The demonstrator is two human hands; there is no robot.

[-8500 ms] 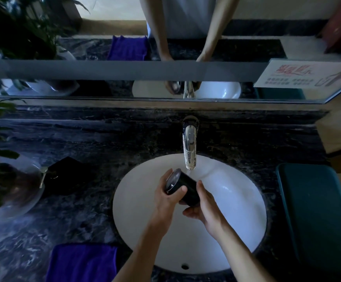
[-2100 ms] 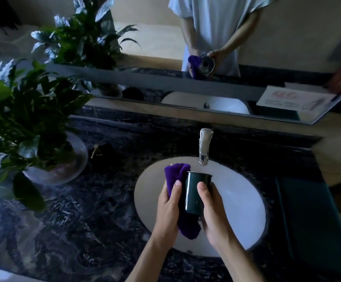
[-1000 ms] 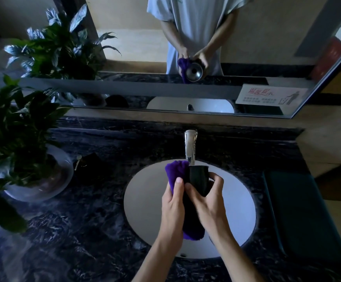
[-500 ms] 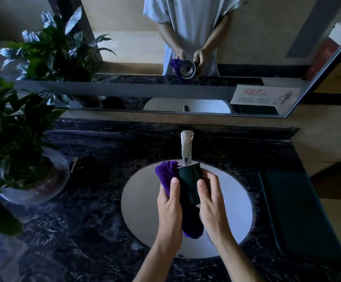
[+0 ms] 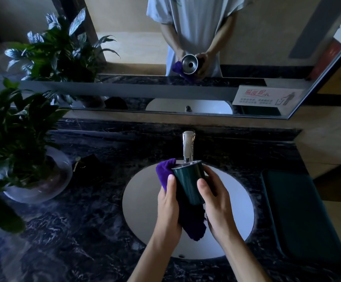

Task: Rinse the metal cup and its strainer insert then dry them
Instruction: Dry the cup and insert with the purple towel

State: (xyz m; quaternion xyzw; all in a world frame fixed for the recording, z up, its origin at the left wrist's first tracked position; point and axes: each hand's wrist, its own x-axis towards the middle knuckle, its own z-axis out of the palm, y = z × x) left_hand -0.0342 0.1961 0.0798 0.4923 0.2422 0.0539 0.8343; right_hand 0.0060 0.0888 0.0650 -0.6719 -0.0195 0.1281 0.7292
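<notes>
Hands meet over a white oval sink set in a dark marble counter. I see 2 bare hands. My left hand grips a purple cloth pressed against the side of a dark green metal cup, thumb lying on the cup wall. My right hand wraps the cup from the other side, fingers curled behind it. The cup is held tilted, mouth pointing away from me, just below the chrome tap. No water shows at the spout. In the mirror the cup's open steel mouth faces the glass; something sits inside it, but I cannot tell whether that is the strainer insert.

I judge this as the drying stage, outer wall only. Risks from here: a wet metal wall could slide in the right hand's grip and the cup would drop into the basin; the rim sits close enough to the tap to knock it; the inside may stay damp.
</notes>
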